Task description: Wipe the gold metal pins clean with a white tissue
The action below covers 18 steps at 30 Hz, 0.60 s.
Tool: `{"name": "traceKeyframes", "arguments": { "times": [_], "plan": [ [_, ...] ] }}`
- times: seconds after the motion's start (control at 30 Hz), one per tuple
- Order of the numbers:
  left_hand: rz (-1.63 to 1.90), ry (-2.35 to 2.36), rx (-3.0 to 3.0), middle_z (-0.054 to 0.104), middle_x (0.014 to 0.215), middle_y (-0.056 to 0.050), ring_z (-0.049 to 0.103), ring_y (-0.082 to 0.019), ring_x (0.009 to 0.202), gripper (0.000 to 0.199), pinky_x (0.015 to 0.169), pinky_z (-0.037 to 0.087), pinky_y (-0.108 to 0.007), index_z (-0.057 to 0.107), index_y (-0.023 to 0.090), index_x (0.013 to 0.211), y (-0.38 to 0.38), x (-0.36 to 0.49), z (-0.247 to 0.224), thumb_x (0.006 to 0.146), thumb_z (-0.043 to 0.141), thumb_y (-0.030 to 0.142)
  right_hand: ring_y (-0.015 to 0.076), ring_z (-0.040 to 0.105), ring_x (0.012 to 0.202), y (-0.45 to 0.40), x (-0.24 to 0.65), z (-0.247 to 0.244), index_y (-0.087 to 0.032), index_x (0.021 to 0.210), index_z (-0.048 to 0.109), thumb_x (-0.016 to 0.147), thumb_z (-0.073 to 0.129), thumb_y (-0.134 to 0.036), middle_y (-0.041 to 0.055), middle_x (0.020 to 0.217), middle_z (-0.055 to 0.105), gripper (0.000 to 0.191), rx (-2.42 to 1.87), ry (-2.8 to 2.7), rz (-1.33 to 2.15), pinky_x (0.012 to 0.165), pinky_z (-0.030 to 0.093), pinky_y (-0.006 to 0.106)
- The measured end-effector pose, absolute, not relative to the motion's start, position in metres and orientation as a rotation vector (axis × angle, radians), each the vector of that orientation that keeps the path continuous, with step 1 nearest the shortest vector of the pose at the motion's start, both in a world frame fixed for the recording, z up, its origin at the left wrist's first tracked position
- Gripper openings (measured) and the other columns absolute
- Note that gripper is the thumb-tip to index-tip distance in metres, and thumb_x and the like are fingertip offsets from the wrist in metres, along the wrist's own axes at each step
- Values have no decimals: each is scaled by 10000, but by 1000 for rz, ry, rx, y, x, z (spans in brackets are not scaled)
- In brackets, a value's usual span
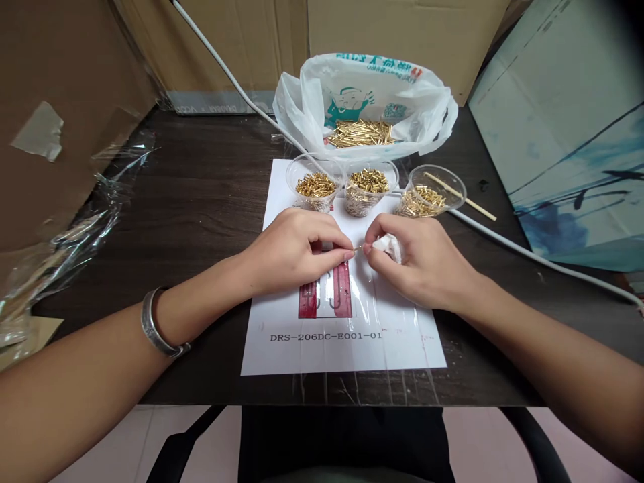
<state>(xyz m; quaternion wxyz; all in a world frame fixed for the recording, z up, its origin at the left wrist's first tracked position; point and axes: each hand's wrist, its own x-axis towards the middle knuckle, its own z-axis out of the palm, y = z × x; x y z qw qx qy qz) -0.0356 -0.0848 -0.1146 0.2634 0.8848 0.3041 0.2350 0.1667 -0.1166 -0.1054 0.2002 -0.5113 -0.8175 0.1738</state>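
Note:
My left hand [306,248] pinches a tiny gold-coloured metal part [358,248] between thumb and forefinger. Facing it, my right hand [417,258] is closed, its thumb and forefinger tips at the other end of the same part. A crumpled white tissue [390,247] is tucked in the right palm. Both hands are above a printed sheet [312,355] with a red picture and lettering. Just beyond them stand clear plastic cups of small brass-coloured pieces: a left cup [316,186], a middle cup [369,186] and a right cup [427,194].
Behind the cups, a white plastic bag [296,114] holds many gold-coloured pins [362,133]. A wooden stick [480,208] leans at the right cup. A white cable [553,265] crosses the dark table [201,174]. Cardboard [241,47] stands behind, and clear plastic wrap [85,235] lies left.

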Motion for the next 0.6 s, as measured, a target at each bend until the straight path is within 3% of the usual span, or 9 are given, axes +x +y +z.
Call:
{"name": "traceKeyframes", "arguments": {
  "times": [0.13, 0.23, 0.33, 0.43, 0.6],
  "plan": [
    [639, 838, 2370, 693, 771, -24, 607, -127, 702, 129, 665, 465, -254, 739, 182, 821, -85, -35, -115, 820, 618, 224, 111, 378, 526, -116, 168, -108, -185, 698, 511, 872, 462, -378, -25, 528, 418, 264, -1489, -2401, 480, 539, 202, 282],
    [635, 832, 2358, 690, 761, -24, 602, -124, 694, 130, 662, 460, -253, 740, 172, 819, -85, -35, -115, 817, 619, 218, 107, 353, 526, -115, 168, -112, -172, 607, 403, 908, 401, -400, -20, 526, 387, 377, -1459, -2423, 531, 542, 185, 289],
    [640, 831, 2358, 677, 741, -18, 590, -119, 683, 130, 654, 451, -249, 740, 165, 812, -85, -35, -116, 815, 615, 202, 110, 338, 528, -116, 167, -113, -178, 637, 374, 930, 347, -473, -24, 536, 382, 416, -1467, -2369, 581, 548, 187, 288],
    [644, 850, 2347, 678, 750, -12, 582, -114, 678, 123, 654, 444, -245, 741, 168, 824, -85, -35, -115, 811, 623, 200, 122, 373, 567, -117, 168, -113, -190, 734, 401, 945, 305, -478, -23, 593, 427, 369, -1409, -2304, 681, 570, 220, 285],
    [617, 852, 2336, 686, 772, -12, 584, -110, 688, 122, 660, 440, -241, 742, 161, 828, -85, -35, -113, 811, 627, 195, 130, 414, 618, -117, 171, -114, -209, 889, 431, 944, 320, -303, -28, 658, 465, 156, -1323, -2241, 785, 616, 262, 282]
  ]
}}
